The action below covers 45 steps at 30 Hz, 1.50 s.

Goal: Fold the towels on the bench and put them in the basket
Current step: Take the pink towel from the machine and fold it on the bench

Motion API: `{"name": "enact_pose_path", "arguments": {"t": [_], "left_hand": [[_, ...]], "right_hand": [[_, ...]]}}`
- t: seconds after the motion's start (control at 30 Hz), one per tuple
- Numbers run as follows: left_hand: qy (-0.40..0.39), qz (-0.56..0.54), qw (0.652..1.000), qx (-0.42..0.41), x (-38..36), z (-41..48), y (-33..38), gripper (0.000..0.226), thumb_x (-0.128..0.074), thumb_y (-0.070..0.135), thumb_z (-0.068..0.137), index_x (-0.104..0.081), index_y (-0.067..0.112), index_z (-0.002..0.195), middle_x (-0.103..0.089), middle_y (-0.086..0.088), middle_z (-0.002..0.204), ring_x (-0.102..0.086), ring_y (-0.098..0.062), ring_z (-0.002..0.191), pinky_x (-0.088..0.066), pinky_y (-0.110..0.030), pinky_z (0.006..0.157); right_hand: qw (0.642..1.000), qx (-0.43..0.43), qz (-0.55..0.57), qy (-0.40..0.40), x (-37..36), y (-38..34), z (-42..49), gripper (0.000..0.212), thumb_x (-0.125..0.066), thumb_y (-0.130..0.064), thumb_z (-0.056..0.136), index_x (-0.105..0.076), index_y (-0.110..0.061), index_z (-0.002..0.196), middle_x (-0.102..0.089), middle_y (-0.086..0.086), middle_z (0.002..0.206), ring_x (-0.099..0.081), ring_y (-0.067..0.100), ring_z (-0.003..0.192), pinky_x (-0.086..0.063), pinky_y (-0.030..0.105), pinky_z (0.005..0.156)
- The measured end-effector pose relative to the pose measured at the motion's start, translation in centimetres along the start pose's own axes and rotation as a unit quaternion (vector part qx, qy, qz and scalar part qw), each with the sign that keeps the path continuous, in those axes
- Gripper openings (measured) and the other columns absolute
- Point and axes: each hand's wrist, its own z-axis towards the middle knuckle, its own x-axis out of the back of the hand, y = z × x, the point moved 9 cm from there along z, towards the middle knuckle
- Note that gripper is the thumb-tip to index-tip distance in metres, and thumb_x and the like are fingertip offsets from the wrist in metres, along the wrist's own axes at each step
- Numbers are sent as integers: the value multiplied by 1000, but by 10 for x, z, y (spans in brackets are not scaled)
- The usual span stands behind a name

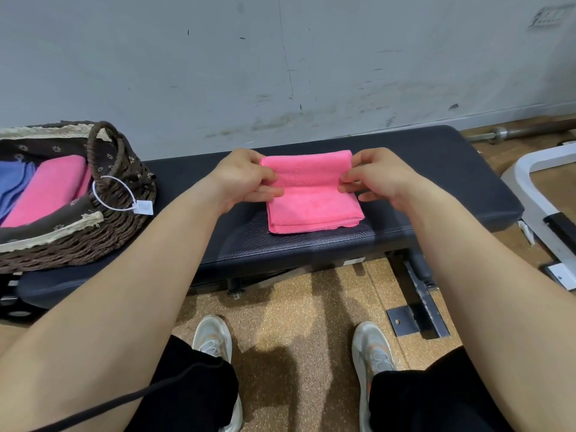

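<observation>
A pink towel (pixel 311 194), folded into a small thick rectangle, lies on the black padded bench (pixel 436 182). My left hand (pixel 246 179) pinches its left edge and my right hand (pixel 374 179) pinches its right edge, both lifting the far half of the towel up off the near half. At the bench's left end stands a dark woven basket (pixel 93 241) with a flowered lining. Inside it lie a folded pink towel (pixel 46 194) and a folded blue towel (pixel 12 185).
A grey scuffed wall runs close behind the bench. A white metal frame (pixel 536 188) stands on the floor at the right, with a barbell (pixel 511 132) along the wall behind it. My two shoes are on the cork floor below the bench. A white tag (pixel 144 207) hangs from the basket.
</observation>
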Motion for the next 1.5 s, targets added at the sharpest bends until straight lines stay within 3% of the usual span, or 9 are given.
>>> {"name": "enact_pose_path", "arguments": {"t": [0.33, 0.5, 0.6, 0.77, 0.9, 1.07, 1.3, 1.4, 1.5], "left_hand": [[-56, 87, 990, -94, -3, -16, 11, 20, -68, -4, 86, -61, 10, 97, -68, -17, 98, -73, -28, 92, -61, -31, 76], [-67, 200, 961, -179, -6, -30, 20, 22, -75, -1, 77, -68, 17, 87, -71, 0, 110, -70, -19, 99, -55, -40, 95], [-93, 203, 958, -179, -14, -39, 17, 28, -75, -4, 78, -67, 23, 79, -66, 2, 120, -72, -25, 94, -56, -40, 91], [-88, 267, 932, -231, -20, -47, 13, 42, -76, -3, 73, -65, 38, 72, -61, 7, 123, -68, -15, 100, -54, -41, 93], [-100, 351, 897, -248, -23, -46, 4, 32, -76, 3, 75, -66, 33, 81, -55, 7, 135, -56, -13, 120, -43, -39, 107], [-100, 378, 889, -237, -22, -46, 0, 20, -81, 24, 78, -65, 33, 84, -48, 9, 147, -46, -8, 131, -35, -37, 113], [-32, 278, 944, -174, -15, -39, 4, 22, -73, 28, 86, -71, 23, 65, -65, 13, 121, -57, -2, 116, -41, -27, 102], [-11, 160, 982, -97, -9, -29, -3, 23, -68, 28, 87, -78, 19, 69, -74, 5, 100, -65, -17, 97, -51, -41, 99], [29, 218, 972, -86, -8, -29, 3, 25, -65, 32, 85, -77, 19, 67, -66, 2, 70, -58, -17, 73, -52, -39, 84]], "right_hand": [[996, 6, 62, -62, 0, 11, 0, 17, -62, 0, 92, -66, -16, 98, -75, 6, 94, -75, 15, 94, -59, 28, 78], [994, 45, 64, -73, 1, 12, -7, 24, -54, 7, 92, -68, -9, 104, -71, 13, 99, -71, 19, 95, -60, 31, 87], [991, 37, 103, -75, 3, 15, -12, 31, -45, 6, 87, -70, -9, 94, -69, 18, 100, -66, 20, 94, -59, 33, 87], [995, 60, 58, -47, 4, 12, -18, 33, -55, -29, 101, -68, -1, 89, -73, 14, 112, -70, 18, 89, -59, 30, 84], [984, 145, -104, 2, 5, 2, -26, 54, -72, -53, 85, -65, -1, 76, -70, -6, 80, -64, 2, 76, -50, 26, 76], [965, 160, -196, 74, -3, -2, -36, 64, -67, -76, 71, -62, -12, 73, -74, -8, 90, -66, 8, 93, -52, 35, 84], [908, 237, -304, 167, -22, 0, -44, 51, -62, -66, 83, -46, -18, 83, -57, -2, 84, -54, 22, 74, -43, 37, 63], [905, 255, -293, 174, -29, 5, -47, 45, -64, -58, 88, -42, -18, 87, -52, -1, 90, -49, 21, 79, -33, 32, 66], [901, 265, -290, 182, -32, 7, -49, 43, -63, -54, 90, -41, -17, 89, -49, 0, 92, -48, 22, 84, -37, 33, 71]]}}
